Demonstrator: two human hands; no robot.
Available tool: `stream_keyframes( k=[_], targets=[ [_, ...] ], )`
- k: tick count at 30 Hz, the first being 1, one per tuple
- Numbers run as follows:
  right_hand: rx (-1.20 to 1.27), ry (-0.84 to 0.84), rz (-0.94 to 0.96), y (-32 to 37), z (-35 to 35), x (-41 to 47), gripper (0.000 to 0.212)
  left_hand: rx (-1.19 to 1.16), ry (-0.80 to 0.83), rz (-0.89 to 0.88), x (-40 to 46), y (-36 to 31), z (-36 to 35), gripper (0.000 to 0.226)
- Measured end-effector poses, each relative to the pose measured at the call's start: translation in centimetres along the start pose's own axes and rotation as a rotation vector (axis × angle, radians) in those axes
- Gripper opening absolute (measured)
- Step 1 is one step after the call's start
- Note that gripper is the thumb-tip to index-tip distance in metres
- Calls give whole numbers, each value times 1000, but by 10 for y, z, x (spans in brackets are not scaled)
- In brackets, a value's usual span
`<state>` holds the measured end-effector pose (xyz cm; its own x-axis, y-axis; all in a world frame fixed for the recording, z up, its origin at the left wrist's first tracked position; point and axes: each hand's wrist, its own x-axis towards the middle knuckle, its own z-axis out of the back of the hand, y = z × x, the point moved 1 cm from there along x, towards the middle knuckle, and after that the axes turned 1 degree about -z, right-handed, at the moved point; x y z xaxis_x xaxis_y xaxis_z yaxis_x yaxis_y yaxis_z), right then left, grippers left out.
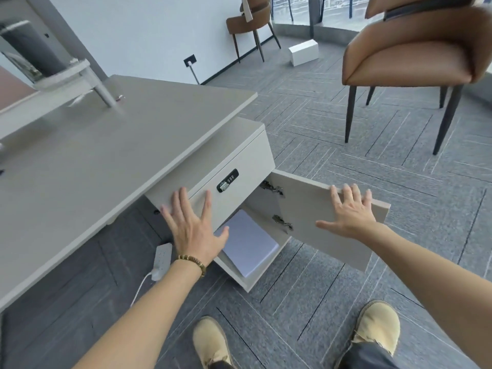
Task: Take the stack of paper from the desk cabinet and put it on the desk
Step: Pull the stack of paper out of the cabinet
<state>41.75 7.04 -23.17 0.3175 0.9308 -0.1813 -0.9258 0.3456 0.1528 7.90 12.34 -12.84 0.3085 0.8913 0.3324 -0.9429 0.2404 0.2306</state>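
Note:
A white stack of paper [249, 242] lies flat on the floor of the open lower compartment of the grey desk cabinet [239, 153]. The cabinet hangs under the grey desk [93, 155]. Its door [306, 209] is swung out to the right. My left hand [193, 225] is spread flat with fingers apart over the cabinet's front panel, just left of the paper, holding nothing. Fingers apart, my right hand [348, 213] rests on the top edge of the open door. A black combination lock [227, 180] sits on the drawer front above the compartment.
A white power strip [161, 261] with its cord lies on the carpet under the desk. A brown chair [415, 57] stands to the right, another chair [250, 25] and a white box [303, 52] farther back. A monitor stand [80, 75] sits on the desk. My shoes [213, 342] are below.

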Motion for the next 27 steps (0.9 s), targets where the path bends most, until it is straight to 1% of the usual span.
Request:
stream_keyframes(
  k=[2,4,5,7,9,10,12,14,17,22,27],
  targets=[
    [40,-44,76,15,3,2,105,-114,-1,-21,-15,-14,-6,94],
    [72,-89,175,36,5,2,94,-154,76,-50,-31,-27,-20,92],
    [90,-83,213,49,6,1,91,-160,131,-49,-38,-32,-29,90],
    [141,-22,241,72,-1,0,85,-198,225,9,-45,-38,-51,84],
    [183,48,242,88,-12,2,79,-260,273,75,-47,-41,-72,77],
    [193,77,239,93,-18,4,77,-297,296,79,-47,-44,-81,73],
    [187,132,233,99,-31,11,75,-424,337,79,-48,-52,-102,65],
    [176,181,220,102,-46,22,72,-572,360,128,-50,-59,-124,61],
    [172,225,204,107,-75,42,68,-686,394,233,-56,-66,-163,60],
    [188,303,176,118,-134,79,67,-737,506,380,-57,-75,-237,66],
    [170,440,173,131,-193,116,69,-773,603,518,-52,-83,-302,76]
  ],
)
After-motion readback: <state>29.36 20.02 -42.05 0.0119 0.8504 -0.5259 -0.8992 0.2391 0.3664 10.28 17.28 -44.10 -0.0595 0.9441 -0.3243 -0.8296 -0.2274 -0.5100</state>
